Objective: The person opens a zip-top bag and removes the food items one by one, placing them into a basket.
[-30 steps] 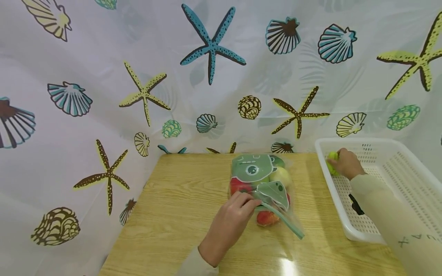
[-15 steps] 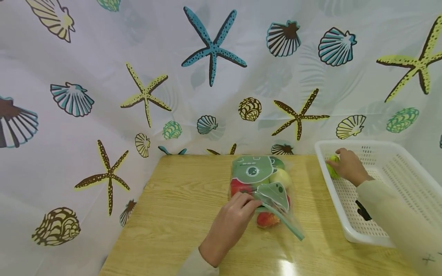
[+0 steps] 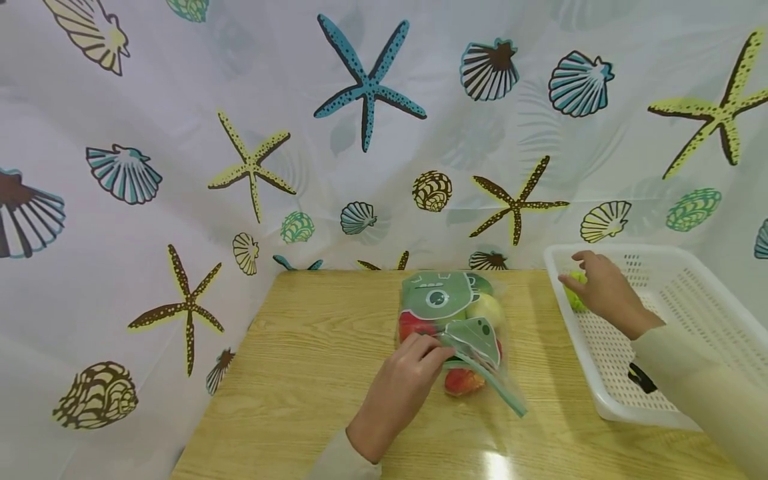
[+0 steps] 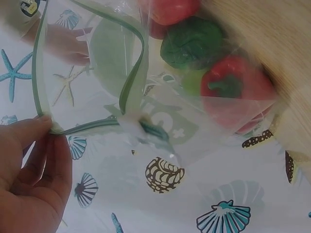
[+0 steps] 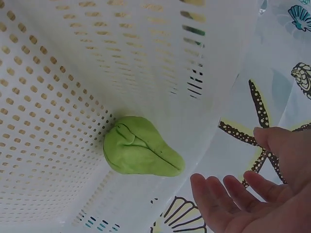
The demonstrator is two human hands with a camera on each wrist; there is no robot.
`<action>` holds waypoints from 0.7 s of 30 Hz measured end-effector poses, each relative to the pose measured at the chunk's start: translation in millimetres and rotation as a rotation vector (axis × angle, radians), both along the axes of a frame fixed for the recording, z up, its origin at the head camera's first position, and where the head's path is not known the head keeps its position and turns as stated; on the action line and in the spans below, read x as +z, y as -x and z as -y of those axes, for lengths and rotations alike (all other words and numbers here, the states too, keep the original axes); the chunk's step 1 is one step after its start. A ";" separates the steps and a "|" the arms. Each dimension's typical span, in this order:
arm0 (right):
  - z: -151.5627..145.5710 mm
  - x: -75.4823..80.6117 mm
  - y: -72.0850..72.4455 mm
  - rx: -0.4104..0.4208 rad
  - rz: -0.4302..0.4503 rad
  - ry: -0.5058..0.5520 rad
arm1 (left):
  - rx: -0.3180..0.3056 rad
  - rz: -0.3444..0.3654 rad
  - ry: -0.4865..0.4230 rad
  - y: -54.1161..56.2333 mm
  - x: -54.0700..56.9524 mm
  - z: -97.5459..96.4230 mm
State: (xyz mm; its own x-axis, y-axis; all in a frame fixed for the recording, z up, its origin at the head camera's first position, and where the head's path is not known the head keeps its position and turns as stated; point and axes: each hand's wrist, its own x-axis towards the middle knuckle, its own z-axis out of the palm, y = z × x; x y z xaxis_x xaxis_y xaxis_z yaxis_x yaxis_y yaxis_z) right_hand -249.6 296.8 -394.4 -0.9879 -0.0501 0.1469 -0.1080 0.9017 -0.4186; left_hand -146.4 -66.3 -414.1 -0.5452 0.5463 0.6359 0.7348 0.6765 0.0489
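My left hand [image 3: 393, 380] pinches the green zip edge of a clear plastic bag [image 3: 435, 293] with a printed green cartoon animal. Through its film show a red bell pepper [image 4: 238, 92], a dark green pepper [image 4: 192, 43], a pale yellow round piece [image 3: 487, 310] and a red-orange piece [image 3: 464, 381] near the opening. In the left wrist view the bag's mouth gapes. My right hand [image 3: 609, 293] hovers over the left side of a white basket, fingers apart and holding nothing. Below it, a light green chayote [image 5: 138, 148] lies against the basket's corner.
The white perforated basket [image 3: 581, 347] stands on the right of the wooden table [image 3: 312, 347], with its rim raised around it. A sheet with starfish and shells [image 3: 369, 83] hangs behind and to the left. A small black device [image 3: 643, 378] shows beside the right sleeve.
My right hand has let go of the chayote, spread its fingers and drawn slightly up from it. My left hand and the bag have stayed in place.
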 end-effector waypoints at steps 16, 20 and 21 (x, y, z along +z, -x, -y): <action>26.2 15.4 -35.8 0.057 -0.026 0.025 | 0.001 0.013 0.005 0.4 1.4 -0.8; 33.0 18.5 -45.5 0.061 -0.041 0.031 | -0.006 0.010 -0.008 0.5 1.2 -1.1; 34.8 19.2 -48.3 0.061 -0.044 0.032 | -0.007 0.009 -0.011 0.6 1.0 -1.2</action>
State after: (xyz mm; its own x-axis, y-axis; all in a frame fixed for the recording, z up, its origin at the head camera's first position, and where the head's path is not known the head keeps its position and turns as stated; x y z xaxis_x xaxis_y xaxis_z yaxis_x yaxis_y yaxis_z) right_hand -201.3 262.0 -375.2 -0.9757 -0.1046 0.1925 -0.1812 0.8794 -0.4403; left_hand -147.0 -65.2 -413.1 -0.5466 0.5436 0.6369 0.7393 0.6705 0.0623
